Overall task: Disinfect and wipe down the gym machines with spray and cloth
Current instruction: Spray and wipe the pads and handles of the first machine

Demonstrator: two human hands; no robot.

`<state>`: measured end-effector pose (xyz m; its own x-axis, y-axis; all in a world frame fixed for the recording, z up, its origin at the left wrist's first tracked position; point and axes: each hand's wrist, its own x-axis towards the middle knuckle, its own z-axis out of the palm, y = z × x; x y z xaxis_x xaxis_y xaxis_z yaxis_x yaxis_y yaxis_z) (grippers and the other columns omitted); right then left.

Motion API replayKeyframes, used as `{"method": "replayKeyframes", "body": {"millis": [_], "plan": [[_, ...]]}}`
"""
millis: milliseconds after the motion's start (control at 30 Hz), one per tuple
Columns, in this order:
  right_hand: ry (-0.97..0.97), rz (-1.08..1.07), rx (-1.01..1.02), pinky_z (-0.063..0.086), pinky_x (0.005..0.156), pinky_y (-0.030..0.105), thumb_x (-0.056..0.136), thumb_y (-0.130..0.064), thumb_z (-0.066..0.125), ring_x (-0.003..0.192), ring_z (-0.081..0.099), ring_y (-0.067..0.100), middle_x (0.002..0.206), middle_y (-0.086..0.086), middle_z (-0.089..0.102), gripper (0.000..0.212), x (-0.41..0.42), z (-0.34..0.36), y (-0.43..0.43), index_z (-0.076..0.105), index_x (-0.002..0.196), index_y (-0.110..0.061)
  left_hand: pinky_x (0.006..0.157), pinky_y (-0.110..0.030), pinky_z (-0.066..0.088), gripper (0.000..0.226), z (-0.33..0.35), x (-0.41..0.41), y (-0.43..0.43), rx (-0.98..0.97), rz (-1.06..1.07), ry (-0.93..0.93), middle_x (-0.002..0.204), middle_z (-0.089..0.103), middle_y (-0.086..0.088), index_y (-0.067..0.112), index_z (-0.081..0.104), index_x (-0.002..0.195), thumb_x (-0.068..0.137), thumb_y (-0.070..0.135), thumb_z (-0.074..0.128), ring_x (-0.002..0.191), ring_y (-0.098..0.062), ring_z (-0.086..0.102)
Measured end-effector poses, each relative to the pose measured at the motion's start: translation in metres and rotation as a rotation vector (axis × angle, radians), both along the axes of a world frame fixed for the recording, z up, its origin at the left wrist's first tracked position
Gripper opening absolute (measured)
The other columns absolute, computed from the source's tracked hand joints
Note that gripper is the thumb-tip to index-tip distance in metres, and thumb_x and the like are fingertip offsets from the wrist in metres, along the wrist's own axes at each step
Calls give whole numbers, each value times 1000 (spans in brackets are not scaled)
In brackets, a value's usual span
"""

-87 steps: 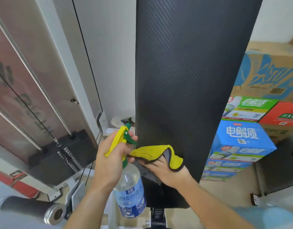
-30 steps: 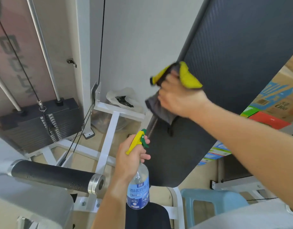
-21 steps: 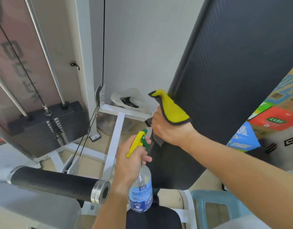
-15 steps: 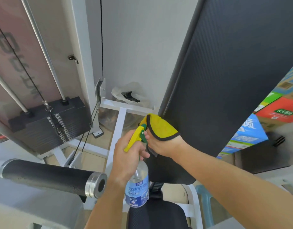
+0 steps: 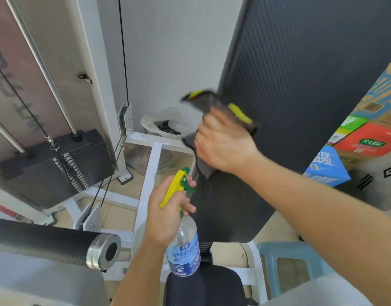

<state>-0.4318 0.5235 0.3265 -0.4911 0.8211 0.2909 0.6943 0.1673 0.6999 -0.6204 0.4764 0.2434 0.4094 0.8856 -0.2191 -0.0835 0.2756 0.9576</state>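
Two hands [image 5: 223, 146], one cloth [image 5: 214, 107], one spray bottle [image 5: 183, 250].

Right hand [image 5: 223, 144] raised, gripping; left hand [image 5: 168, 208] low, fist closed.

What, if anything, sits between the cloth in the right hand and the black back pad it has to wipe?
Nothing visible does. The right hand presses the cloth against the left edge of the back pad. The left hand holds the spray bottle lower down, clear of it.

Open gap left of back pad [image 5: 300, 85]; white frame bar [image 5: 146, 184], weight stack [image 5: 55, 164], roller [image 5: 51, 241] crowd near-left.
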Motion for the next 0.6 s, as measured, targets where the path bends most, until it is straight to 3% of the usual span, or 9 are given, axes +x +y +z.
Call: {"method": "replayKeyframes", "body": {"millis": [67, 133, 200, 267, 300, 367, 467, 533, 600], "plan": [[-73, -28, -52, 41, 96, 49, 97, -7, 43, 82, 58, 38, 81, 21, 60, 27, 9, -59, -9, 67, 86, 0, 57, -30, 44, 38, -2, -2, 3, 12, 5, 1, 91, 74, -15, 14, 75, 92, 64, 9, 49, 58, -28, 65], [-99, -137, -311, 32, 112, 54, 108, -36, 27, 119, 54, 41, 120, 23, 59, 47, 16, -118, -17, 61, 122, -6, 51, -26, 44, 34, -1, -4, 5, 10, 15, -12, 78, 72, -12, 17, 75, 86, 66, 5, 50, 55, -25, 64], [30, -193, -547, 22, 121, 41, 98, -72, 10, 145, 34, 14, 149, -7, 47, 71, 24, -160, -20, 41, 147, -32, 48, -22, 45, 34, 0, -5, 6, 25, 48, -13, 64, 66, -11, 13, 72, 89, 77, -8, 48, 50, -20, 62], [136, -235, -671, 18, 113, 10, 100, -71, 11, 133, 32, -20, 137, -40, 47, 55, 27, -173, -26, 34, 144, -48, 48, -19, 45, 39, 1, -6, 7, 35, 83, -1, 67, 60, -31, 6, 70, 98, 82, -16, 42, 51, -18, 62], [38, -217, -596, 21, 107, 6, 104, -62, 18, 123, 39, -24, 124, -44, 52, 42, 22, -163, -30, 40, 138, -50, 48, -18, 44, 39, 1, -6, 7, 37, 93, -1, 74, 59, -38, 3, 69, 101, 83, -17, 41, 52, -18, 61], [-167, -110, -557, 37, 103, 31, 104, -29, 39, 105, 62, 14, 99, -16, 68, 28, 3, -120, -29, 65, 114, -28, 48, -17, 43, 36, 5, -3, 3, 46, 108, -11, 79, 59, -42, 3, 70, 100, 81, -13, 44, 52, -19, 60], [-211, 175, -295, 40, 86, 48, 94, -6, 41, 82, 57, 33, 78, 13, 59, 27, 12, -49, -18, 65, 83, -6, 49, -19, 44, 37, 17, 7, -6, 61, 107, -56, 93, 71, -24, 5, 72, 94, 67, 1, 47, 61, -25, 59], [-22, 152, -45, 43, 95, 47, 96, -12, 46, 92, 61, 34, 89, 12, 64, 24, 22, -8, -6, 67, 87, -10, 49, -20, 44, 39, 26, 13, -14, 79, 94, -48, 99, 74, -13, 6, 72, 93, 62, 4, 47, 62, -27, 60], [85, 85, 151, 41, 108, 46, 100, -20, 46, 120, 60, 31, 125, 7, 66, 27, 40, 16, -12, 68, 114, -14, 52, -22, 45, 40, 35, 16, -21, 102, 87, -16, 100, 75, -9, 8, 73, 93, 62, 6, 48, 61, -30, 62]]}}
